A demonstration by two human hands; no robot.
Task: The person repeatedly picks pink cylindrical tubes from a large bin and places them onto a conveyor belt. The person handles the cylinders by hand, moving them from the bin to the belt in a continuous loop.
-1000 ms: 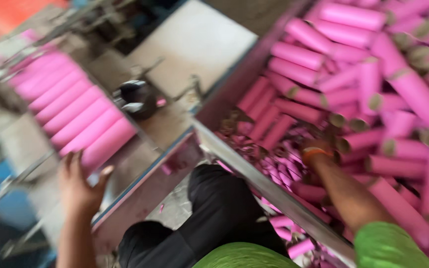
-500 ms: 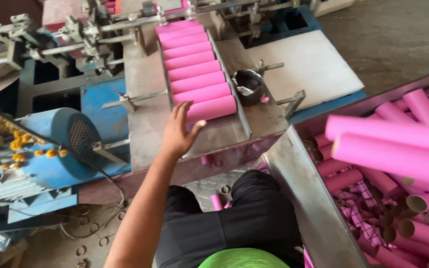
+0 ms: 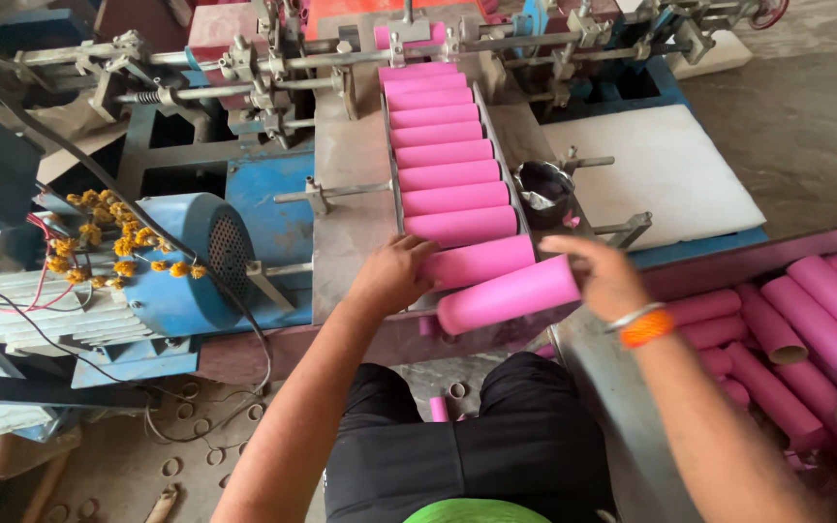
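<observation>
Head view: the right hand (image 3: 604, 276) grips the end of a pink cardboard tube (image 3: 508, 294) at the near end of the feed chute (image 3: 496, 131). At its 9 o'clock the left hand (image 3: 394, 273) rests, fingers apparently curled, against the next tube (image 3: 477, 261). A blue motor (image 3: 181, 261) sits at 9 o'clock; a bin of loose tubes (image 3: 806, 329) at 3 o'clock.

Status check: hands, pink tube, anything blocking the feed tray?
Left hand on the end of the tray's second-nearest tube. Right hand laying a pink tube at the near end of the feed tray. Tray full of tubes; nothing blocking.
</observation>
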